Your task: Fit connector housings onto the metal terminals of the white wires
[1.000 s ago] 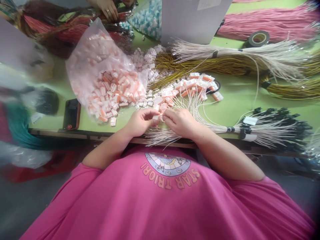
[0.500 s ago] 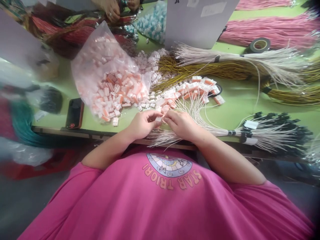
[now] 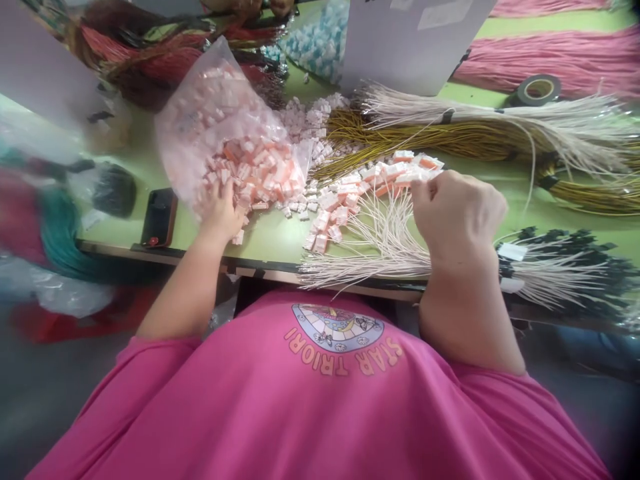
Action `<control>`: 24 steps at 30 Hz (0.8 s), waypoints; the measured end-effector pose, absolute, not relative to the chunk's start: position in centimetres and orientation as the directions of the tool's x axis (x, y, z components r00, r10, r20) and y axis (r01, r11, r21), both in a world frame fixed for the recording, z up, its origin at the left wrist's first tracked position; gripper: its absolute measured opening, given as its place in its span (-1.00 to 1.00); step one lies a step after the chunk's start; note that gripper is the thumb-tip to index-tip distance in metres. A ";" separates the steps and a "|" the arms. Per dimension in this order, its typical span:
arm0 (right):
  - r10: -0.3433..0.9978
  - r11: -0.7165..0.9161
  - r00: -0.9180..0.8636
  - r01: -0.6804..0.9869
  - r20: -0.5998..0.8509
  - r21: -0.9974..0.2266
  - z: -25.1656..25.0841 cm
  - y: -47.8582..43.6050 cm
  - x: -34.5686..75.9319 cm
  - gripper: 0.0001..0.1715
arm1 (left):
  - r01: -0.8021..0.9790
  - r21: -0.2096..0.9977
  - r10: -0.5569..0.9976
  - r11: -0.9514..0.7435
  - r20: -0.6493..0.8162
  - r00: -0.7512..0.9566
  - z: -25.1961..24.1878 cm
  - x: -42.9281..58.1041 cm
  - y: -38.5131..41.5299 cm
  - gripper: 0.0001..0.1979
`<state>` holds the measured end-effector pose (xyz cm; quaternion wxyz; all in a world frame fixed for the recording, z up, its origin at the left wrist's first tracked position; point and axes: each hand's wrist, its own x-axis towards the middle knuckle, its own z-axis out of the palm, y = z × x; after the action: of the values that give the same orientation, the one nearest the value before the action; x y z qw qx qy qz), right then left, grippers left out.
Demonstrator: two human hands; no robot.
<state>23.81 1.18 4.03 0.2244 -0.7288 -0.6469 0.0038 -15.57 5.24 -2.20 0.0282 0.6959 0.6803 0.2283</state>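
Note:
My left hand (image 3: 223,212) reaches into a heap of white and orange plastic connector housings (image 3: 265,170) at the mouth of a clear plastic bag (image 3: 200,113). Its fingers are partly spread among the pieces, touching them. My right hand (image 3: 457,210) is closed in a fist at the right end of a row of connectors (image 3: 383,175) with white wires attached. Its fingertips point toward those connectors, and what they may hold is hidden. A bundle of white wires (image 3: 395,233) fans out left of the right wrist, loose ends (image 3: 330,270) lying along the table edge.
A phone (image 3: 159,217) lies at the left table edge. Yellow-brown wire bundles (image 3: 400,133), white wires (image 3: 500,113) and a black tape roll (image 3: 539,89) lie at the back right. Black connectors (image 3: 570,267) end the bundle at right. Another person's hands (image 3: 245,8) show at the top.
My hands have parted from their meeting point in front of me. The left went left to the loose connectors; the right went up and right to the end of the wired row.

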 end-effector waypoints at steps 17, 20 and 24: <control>0.620 0.683 -0.762 0.641 -0.187 -0.349 2.8 -2.0 16.9 -0.84 | 0.816 0.430 0.892 -0.386 0.398 0.213 -0.5 -7.3 4.1 -0.67; 0.641 0.628 -0.748 0.641 -0.174 -0.442 2.9 -1.3 17.2 -0.90 | 0.832 0.362 0.893 -0.421 0.324 0.311 0.4 -7.9 3.3 -0.80; 0.689 0.556 -0.702 0.670 -0.178 -0.492 3.0 -0.8 17.4 -0.87 | 0.866 0.210 0.887 -0.454 0.197 0.417 0.7 -8.2 1.6 -0.75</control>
<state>17.43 -0.80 3.00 0.0176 -0.3854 -0.8819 0.2710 -8.21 1.64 0.72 0.0376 0.8410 0.5212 0.1404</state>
